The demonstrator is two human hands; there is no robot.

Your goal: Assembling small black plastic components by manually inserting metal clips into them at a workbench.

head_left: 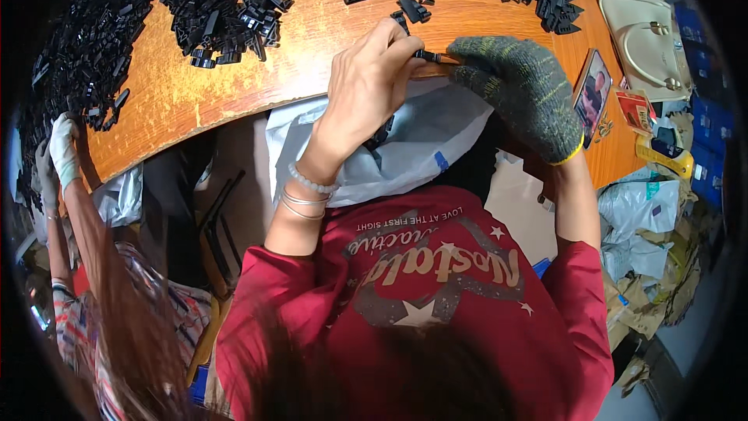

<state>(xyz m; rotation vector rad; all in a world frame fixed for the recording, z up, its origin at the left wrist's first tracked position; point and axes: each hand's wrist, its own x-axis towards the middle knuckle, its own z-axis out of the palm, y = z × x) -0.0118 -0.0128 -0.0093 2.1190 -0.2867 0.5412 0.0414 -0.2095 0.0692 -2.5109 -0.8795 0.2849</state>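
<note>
My bare left hand (365,82), with a beaded bracelet and bangles at its wrist, is closed on a small black plastic part (426,55) near the table's front edge. My right hand (514,86) wears a dark grey knitted glove with a yellow cuff. Its fingers are closed and meet the right end of the part, where a thin brownish tip shows; what they grip is hidden. Just beyond my left fingers another black plastic piece (413,9) lies on the table. Below my hands an open white plastic bag (413,157) hangs between the table and my lap.
Heaps of black plastic parts (210,8) cover the far and left sides of the wooden table (257,70). At right lie a phone (594,86), a cream handbag (643,43) and a yellow tape roll (666,157). A co-worker's gloved hand (64,140) reaches in at left.
</note>
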